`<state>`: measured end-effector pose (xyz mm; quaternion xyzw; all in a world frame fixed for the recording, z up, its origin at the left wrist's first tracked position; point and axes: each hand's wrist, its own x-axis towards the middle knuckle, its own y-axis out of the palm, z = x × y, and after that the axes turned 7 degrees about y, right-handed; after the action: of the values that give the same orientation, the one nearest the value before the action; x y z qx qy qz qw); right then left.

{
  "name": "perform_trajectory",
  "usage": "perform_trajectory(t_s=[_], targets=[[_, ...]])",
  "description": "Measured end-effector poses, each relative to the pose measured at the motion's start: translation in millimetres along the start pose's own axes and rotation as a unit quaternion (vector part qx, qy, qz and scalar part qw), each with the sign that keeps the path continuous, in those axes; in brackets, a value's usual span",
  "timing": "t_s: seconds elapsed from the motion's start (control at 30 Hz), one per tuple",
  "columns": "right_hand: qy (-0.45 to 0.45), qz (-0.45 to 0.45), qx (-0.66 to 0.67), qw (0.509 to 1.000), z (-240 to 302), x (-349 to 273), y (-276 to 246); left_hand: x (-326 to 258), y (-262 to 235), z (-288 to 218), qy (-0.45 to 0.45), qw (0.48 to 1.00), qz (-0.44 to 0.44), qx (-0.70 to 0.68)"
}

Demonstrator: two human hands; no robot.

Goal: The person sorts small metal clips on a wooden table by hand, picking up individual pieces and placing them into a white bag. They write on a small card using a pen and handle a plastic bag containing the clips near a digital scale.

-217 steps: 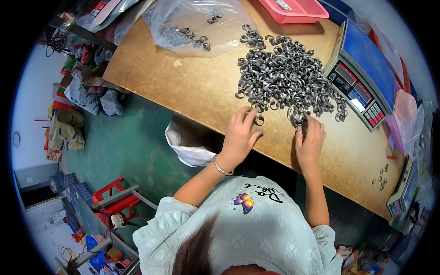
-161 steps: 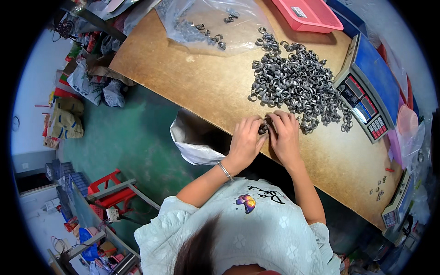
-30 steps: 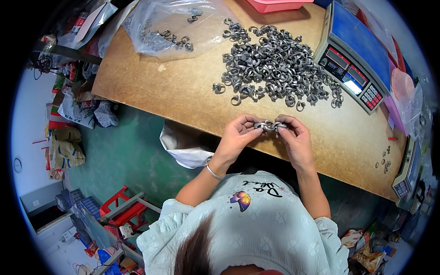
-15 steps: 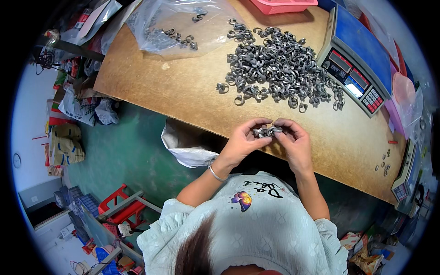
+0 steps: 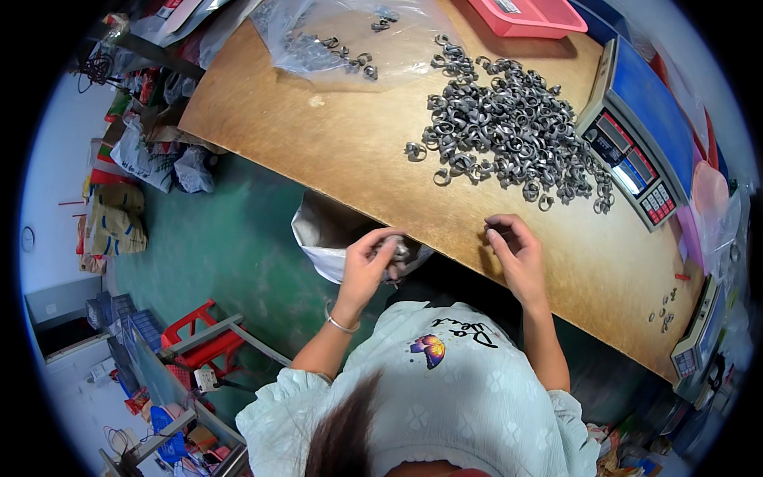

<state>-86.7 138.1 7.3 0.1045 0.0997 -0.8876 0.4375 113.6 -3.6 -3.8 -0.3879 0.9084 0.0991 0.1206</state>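
My left hand (image 5: 367,269) is closed around a few grey metal rings (image 5: 401,252), slightly blurred, just off the table's front edge. Below it hangs the open mouth of a white sack (image 5: 324,261). My right hand (image 5: 520,258) is over the table edge, its thumb and forefinger curved with a small gap between them; nothing clear shows in it. Beyond both hands, a large heap of similar grey metal rings (image 5: 509,127) covers part of the wooden table (image 5: 318,151). A few rings lie loose at the heap's near side.
A blue-topped digital scale (image 5: 644,119) stands right of the heap, a second scale (image 5: 699,334) at the right corner. A clear plastic bag (image 5: 310,60) with rings lies far left, a pink tray (image 5: 532,17) at the back. A red stool (image 5: 211,342) stands on the green floor.
My hands have parted. The left has carried rings left and down from the table edge to the sack; the right has stayed near the edge. The view has shifted slightly.
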Motion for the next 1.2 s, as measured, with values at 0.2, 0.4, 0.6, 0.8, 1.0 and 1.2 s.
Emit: perform_trajectory(t_s=[0.2,0.4,0.6,0.8,1.0,1.2], targets=[[-0.191,-0.058,-0.244,0.949,23.1,30.1,24.3,3.0,-56.6,77.8,0.137,0.840,-0.052,0.522],[-0.250,-0.085,-0.340,0.903,9.1,42.9,29.0,5.3,-19.6,39.2,0.237,0.871,-0.309,0.301],[-0.274,-0.088,-0.345,0.893,13.3,50.7,50.3,70.0,24.9,-41.6,0.398,0.801,-0.137,0.425],[-0.267,-0.133,-0.334,0.894,-3.0,37.1,28.8,93.7,20.8,-21.8,0.329,0.843,-0.057,0.423],[-0.218,-0.133,-0.313,0.915,-10.1,8.9,1.9,11.2,-7.6,17.7,0.321,0.873,-0.171,0.324],[-0.249,-0.159,-0.321,0.900,5.6,20.3,14.7,1.1,-16.3,62.6,0.276,0.797,-0.235,0.483]])
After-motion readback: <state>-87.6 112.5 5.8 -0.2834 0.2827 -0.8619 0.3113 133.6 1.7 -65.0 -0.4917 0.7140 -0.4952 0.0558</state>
